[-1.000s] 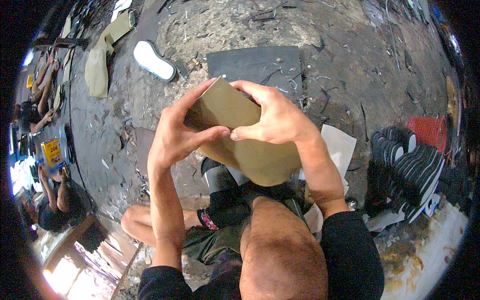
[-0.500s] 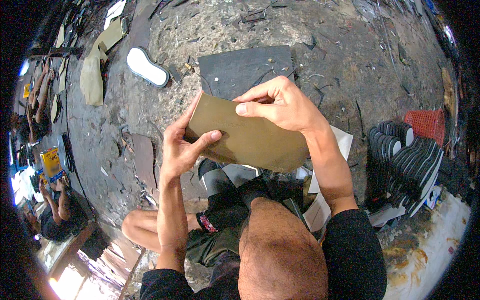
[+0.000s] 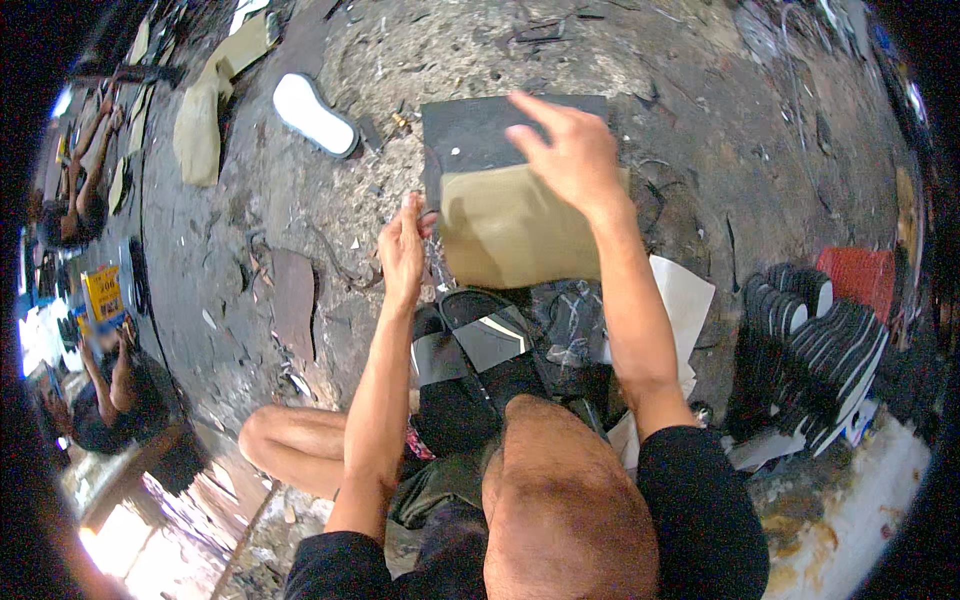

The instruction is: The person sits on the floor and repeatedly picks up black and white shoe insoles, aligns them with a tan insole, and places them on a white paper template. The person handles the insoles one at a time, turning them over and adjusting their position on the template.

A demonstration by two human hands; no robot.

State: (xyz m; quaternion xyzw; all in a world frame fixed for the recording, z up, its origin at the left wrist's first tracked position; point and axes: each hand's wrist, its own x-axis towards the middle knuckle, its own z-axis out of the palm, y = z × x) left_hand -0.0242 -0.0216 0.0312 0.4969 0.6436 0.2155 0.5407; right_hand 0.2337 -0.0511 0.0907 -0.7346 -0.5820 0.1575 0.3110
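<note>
An olive-tan sheet lies flat over the near part of a dark rubber-like mat on the ground. Above the sheet's far edge hovers my right hand, open, index finger stretched out and thumb apart. My left hand is just off the sheet's left edge, turned side-on. Its fingers point up, partly apart, with nothing visible in them. A dark thin strip crosses the mat's left side close to those fingertips.
Left of the mat lies a white-topped sole, with a brown offcut nearer me. Stacked dark soles and a red basket stand at right. White paper lies beside my right forearm. Other people's arms show far left.
The olive sheet, earlier held up between both hands, now rests on the mat. My right hand has let go and moved up; my left hand has dropped away from the sheet's corner.
</note>
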